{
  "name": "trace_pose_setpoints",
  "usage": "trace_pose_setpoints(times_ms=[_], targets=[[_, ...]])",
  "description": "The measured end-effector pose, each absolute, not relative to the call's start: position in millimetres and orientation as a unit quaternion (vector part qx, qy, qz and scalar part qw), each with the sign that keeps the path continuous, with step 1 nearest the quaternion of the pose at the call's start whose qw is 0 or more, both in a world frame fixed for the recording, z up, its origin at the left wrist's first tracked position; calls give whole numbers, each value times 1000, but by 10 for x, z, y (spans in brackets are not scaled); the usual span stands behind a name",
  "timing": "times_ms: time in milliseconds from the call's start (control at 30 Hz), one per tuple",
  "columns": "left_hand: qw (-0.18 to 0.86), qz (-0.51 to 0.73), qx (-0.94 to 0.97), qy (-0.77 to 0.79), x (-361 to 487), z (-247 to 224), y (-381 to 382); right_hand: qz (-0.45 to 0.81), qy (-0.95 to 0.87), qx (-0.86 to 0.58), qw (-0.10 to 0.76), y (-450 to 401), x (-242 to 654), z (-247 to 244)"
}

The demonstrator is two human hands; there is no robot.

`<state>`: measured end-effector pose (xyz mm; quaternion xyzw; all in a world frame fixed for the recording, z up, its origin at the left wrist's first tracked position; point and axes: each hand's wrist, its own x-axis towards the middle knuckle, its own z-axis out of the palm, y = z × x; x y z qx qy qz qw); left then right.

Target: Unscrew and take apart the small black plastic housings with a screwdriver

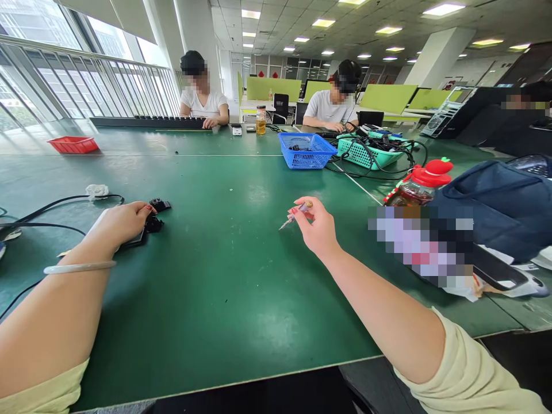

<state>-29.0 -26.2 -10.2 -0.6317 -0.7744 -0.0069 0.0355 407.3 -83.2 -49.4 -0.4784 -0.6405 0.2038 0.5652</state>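
On the left, my left hand (123, 221) reaches over some small black parts, its fingers pinched together at one black part (154, 224). A second black piece (160, 204) lies just beyond the fingertips. Under the wrist shows part of a flat black item (137, 238), mostly covered by my hand. Near the middle of the table, my right hand (319, 227) holds a small screwdriver (296, 214) between thumb and fingers. Its thin metal tip slants down to the left, close to the tabletop; I cannot tell whether it touches.
Black cables (56, 202) run in from the left. Ahead stand a red tray (73, 145), a blue basket (307, 152) and a green basket (366, 154) heaped with cables. A red-lidded bottle (425, 181) and a dark blue bag (504, 207) sit at right. People work across the green table (241, 299).
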Motion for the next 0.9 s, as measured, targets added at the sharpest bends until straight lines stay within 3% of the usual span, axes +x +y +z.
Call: trace_pose_setpoints(times_ms=[567, 900], targets=[[92, 80, -619, -776, -53, -16, -354, 200, -643, -481, 562, -849, 4067, -476], [85, 14, -574, -814, 31, -34, -417, 206, -640, -478, 564, -842, 4065, -483]])
